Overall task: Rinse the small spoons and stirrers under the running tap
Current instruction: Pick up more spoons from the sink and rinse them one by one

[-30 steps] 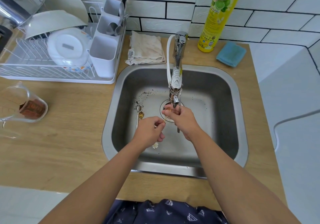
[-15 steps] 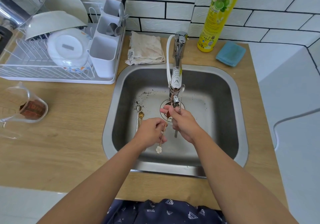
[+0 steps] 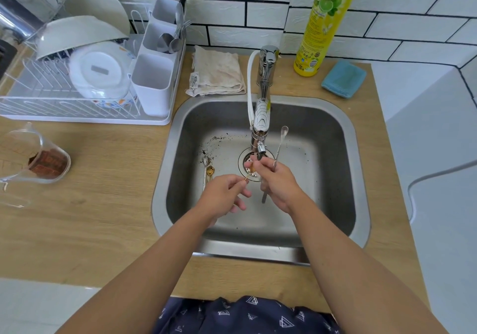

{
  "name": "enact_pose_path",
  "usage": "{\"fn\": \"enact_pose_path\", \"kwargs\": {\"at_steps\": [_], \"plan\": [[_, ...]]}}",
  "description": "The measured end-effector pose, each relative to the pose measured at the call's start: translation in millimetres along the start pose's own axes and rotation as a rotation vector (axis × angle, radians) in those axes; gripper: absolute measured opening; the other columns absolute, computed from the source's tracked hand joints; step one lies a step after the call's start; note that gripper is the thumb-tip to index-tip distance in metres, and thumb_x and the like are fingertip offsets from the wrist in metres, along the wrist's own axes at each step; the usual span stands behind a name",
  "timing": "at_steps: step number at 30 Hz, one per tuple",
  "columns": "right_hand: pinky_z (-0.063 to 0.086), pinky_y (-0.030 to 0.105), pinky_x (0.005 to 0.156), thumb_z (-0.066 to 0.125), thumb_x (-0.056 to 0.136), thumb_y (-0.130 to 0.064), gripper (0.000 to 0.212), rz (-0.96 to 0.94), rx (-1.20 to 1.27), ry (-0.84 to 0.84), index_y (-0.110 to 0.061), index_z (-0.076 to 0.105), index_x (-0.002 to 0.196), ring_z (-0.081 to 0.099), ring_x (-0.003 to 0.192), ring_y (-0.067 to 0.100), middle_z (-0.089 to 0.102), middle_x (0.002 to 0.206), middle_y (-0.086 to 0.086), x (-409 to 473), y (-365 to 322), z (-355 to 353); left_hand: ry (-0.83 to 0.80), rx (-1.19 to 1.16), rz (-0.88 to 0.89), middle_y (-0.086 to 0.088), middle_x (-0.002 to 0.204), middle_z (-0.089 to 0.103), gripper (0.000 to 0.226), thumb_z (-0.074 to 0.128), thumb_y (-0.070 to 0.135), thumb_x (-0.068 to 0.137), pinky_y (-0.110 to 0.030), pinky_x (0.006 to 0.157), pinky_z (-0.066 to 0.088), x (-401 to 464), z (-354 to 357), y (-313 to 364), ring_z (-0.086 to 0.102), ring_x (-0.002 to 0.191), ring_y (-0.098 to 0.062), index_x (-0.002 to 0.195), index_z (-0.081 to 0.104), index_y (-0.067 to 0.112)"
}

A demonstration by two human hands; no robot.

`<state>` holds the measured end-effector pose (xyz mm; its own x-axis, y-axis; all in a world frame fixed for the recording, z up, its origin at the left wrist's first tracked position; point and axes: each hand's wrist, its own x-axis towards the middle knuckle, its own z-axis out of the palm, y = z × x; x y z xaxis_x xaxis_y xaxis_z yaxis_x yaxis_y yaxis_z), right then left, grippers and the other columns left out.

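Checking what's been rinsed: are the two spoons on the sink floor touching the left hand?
Cannot tell. In the head view the spoons run down to the left hand, whose knuckles hide their handle ends.

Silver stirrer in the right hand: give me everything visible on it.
The silver stirrer is a thin, shiny rod that looks like metal, with a small rounded spoon-like tip at its upper end. It stands nearly upright, leaning slightly right, just right of the tap spout and above the sink basin. The right hand grips it around the middle; its lower end pokes out below the hand. Whether water is hitting it cannot be told.
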<state>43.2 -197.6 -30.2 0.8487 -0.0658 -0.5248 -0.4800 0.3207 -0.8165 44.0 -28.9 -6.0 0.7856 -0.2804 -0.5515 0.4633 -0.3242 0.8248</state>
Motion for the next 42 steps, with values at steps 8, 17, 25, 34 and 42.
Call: {"fn": "enact_pose_path", "kwargs": {"at_steps": [8,17,25,34,42], "plan": [[0.032,0.019,0.046,0.075,0.094,-0.026,0.018,-0.019,-0.064,0.065,-0.02,0.069,0.077,0.036,0.042,0.003,0.072,0.074,-0.004,2.8,-4.9,4.6,-0.146,-0.042,-0.003,0.003,0.075,0.064,0.024,0.045,0.027,0.104,-0.018,0.037,0.029,-2.7,-11.5,0.3,0.041,0.043,-0.01,0.106,0.065,0.013],[0.031,0.02,0.045,0.072,0.095,-0.021,0.009,-0.035,-0.111,0.012,-0.014,0.074,0.101,0.036,0.043,0.003,0.077,0.083,-0.005,2.8,0.4,10.8,-0.144,-0.23,-0.073,-0.001,0.077,0.062,0.026,0.042,0.026,0.106,-0.017,0.035,0.024,-3.4,-10.4,-2.6,0.034,0.037,-0.008,0.102,0.062,0.01],[0.032,0.018,0.043,0.072,0.094,-0.026,0.007,-0.036,-0.129,0.011,-0.02,0.076,0.092,0.04,0.044,0.002,0.08,0.091,0.001,1.0,0.2,5.2,-0.205,-0.291,-0.117,-0.002,0.077,0.06,0.025,0.042,0.025,0.106,-0.017,0.035,0.023,-4.6,-9.4,-1.6,0.032,0.036,-0.007,0.106,0.059,0.007],[0.031,0.013,0.04,0.066,0.099,-0.027,0.021,-0.031,-0.153,0.173,-0.018,0.076,0.082,0.042,0.038,0.0,0.081,0.09,-0.003,4.9,-2.3,9.6,0.055,0.307,0.114,-0.003,0.087,0.063,0.011,0.057,0.025,0.099,-0.028,0.044,0.053,-2.1,-5.2,-5.6,0.06,0.048,-0.015,0.109,0.059,0.023],[0.035,0.017,0.044,0.083,0.086,-0.018,0.015,-0.097,-0.058,0.071,-0.017,0.07,0.094,0.051,0.047,-0.002,0.073,0.075,-0.01,2.9,-3.7,7.0,-0.156,-0.078,0.022,0.003,0.073,0.058,0.025,0.04,0.026,0.106,-0.02,0.037,0.033,-7.4,-8.9,2.3,0.04,0.042,-0.012,0.108,0.063,0.017]]}}
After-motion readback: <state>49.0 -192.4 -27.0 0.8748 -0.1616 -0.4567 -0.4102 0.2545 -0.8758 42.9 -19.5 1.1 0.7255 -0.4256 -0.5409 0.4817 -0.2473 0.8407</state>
